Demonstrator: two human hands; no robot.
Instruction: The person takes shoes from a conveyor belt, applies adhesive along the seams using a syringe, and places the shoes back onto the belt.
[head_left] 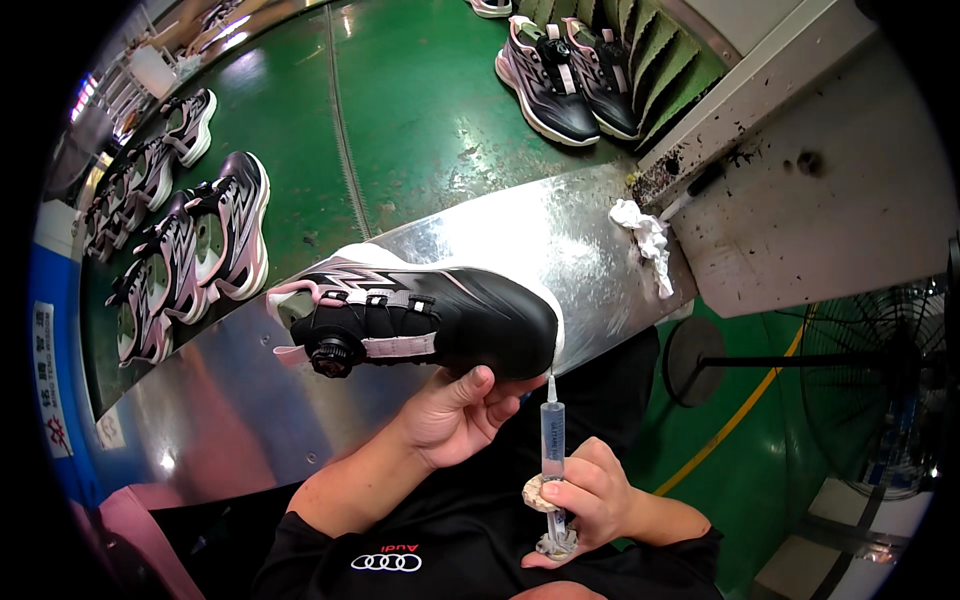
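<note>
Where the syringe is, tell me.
In the head view, the syringe is in the right hand, lower right of centre, its tip at the toe of the held black shoe.

Black short-sleeved shirt (465, 535), white linked rings (386, 563)

Zigzag-patterned black, pink and white shoe (480, 318); bluish syringe (553, 440); green belt (430, 110); silvery ledge (590, 275); white tissue (646, 238).
</note>
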